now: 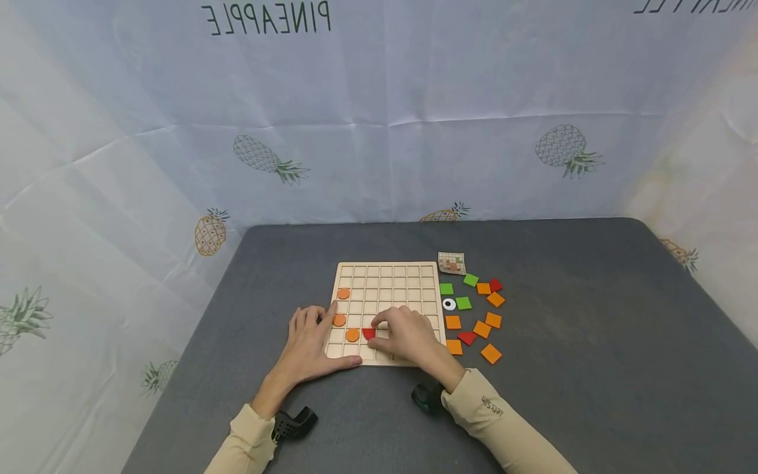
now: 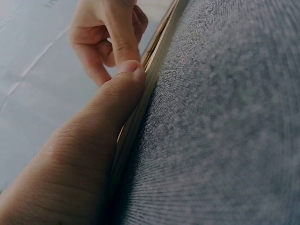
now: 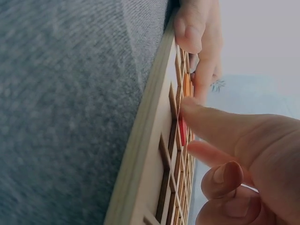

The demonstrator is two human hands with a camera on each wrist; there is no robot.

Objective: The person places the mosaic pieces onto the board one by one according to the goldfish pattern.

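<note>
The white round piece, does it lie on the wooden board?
No, the white round piece lies on the dark table, to the right of the wooden board.

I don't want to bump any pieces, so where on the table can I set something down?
The table is bare right of the loose orange squares, out to its right edge, and left of the wooden board, past the left hand. It's crowded just right of the board, where green squares and red pieces lie too.
</note>
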